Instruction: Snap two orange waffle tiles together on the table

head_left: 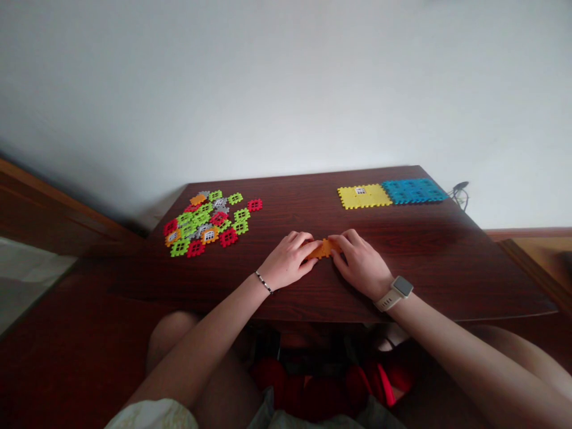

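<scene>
Both of the person's hands meet at the near middle of the table. The left hand (288,259) and the right hand (361,262) each pinch an end of a flat orange toothed plastic piece (322,248) lying low on the wood; whether it is one tile or two joined cannot be told. To the left lies one loose heap of green, red, orange and grey plastic tiles (205,223), too overlapped to count. At the far right lie two assembled panels, touching: one yellow tile panel (364,195) and one blue tile panel (413,190). The dark reddish wooden table (424,262) stands against a plain white wall (286,77).
</scene>
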`<state>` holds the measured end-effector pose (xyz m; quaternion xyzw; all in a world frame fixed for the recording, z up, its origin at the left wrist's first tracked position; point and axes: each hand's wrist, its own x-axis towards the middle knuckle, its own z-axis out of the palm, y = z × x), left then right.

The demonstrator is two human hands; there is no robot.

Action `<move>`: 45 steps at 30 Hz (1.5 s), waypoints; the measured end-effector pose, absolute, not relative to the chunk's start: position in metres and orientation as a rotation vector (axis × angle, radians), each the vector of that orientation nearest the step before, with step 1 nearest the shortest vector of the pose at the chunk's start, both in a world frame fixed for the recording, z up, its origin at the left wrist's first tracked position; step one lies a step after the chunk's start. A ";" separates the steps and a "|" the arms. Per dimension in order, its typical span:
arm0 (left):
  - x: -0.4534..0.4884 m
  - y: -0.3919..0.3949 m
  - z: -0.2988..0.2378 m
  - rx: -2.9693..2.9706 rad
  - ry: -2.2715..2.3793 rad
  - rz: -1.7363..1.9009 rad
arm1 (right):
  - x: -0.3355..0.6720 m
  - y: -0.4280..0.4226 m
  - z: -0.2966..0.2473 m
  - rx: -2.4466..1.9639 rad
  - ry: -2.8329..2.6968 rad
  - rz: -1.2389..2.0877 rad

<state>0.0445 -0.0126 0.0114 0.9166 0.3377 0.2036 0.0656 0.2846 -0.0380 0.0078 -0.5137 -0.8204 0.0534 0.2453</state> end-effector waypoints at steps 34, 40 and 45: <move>0.044 -0.013 0.010 2.771 1.019 0.622 | 0.284 -0.039 0.008 -1.412 -2.231 0.160; 0.044 -0.013 0.011 2.756 1.018 0.627 | 0.284 -0.039 0.010 -1.415 -2.235 0.154; 0.044 -0.013 0.011 2.758 1.017 0.628 | 0.284 -0.039 0.009 -1.412 -2.236 0.144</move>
